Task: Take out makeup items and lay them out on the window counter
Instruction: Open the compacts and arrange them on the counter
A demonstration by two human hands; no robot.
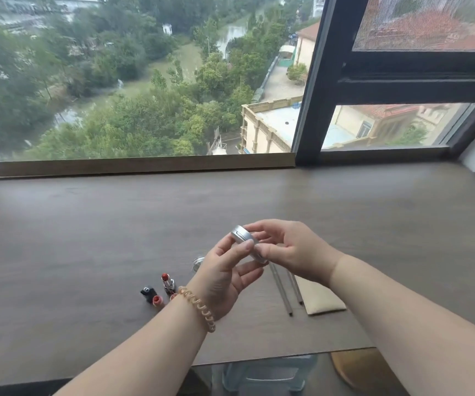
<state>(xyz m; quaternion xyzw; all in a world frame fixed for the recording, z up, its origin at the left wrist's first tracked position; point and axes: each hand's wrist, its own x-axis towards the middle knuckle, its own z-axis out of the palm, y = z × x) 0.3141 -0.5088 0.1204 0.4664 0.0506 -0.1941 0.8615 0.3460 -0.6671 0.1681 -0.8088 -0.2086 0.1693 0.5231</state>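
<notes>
A round silver compact (pixel 245 240) is held above the dark wooden window counter (pixel 87 224), near its middle. My left hand (pixel 226 277) grips it from below with thumb and fingers. My right hand (pixel 289 248) pinches its right side from above. On the counter to the left stands an uncapped red lipstick (pixel 167 282), with a black cap (pixel 148 293) and a small red-topped item (pixel 157 300) beside it. Two thin grey pencils (pixel 285 290) lie under my right hand, next to a beige pouch (pixel 320 298).
A small clear round lid (pixel 198 262) peeks out behind my left hand. The window with its dark frame (pixel 313 81) rises behind a low wooden ledge (pixel 133 165). The counter's front edge (pixel 259 358) steps back at lower right, with a glass surface below.
</notes>
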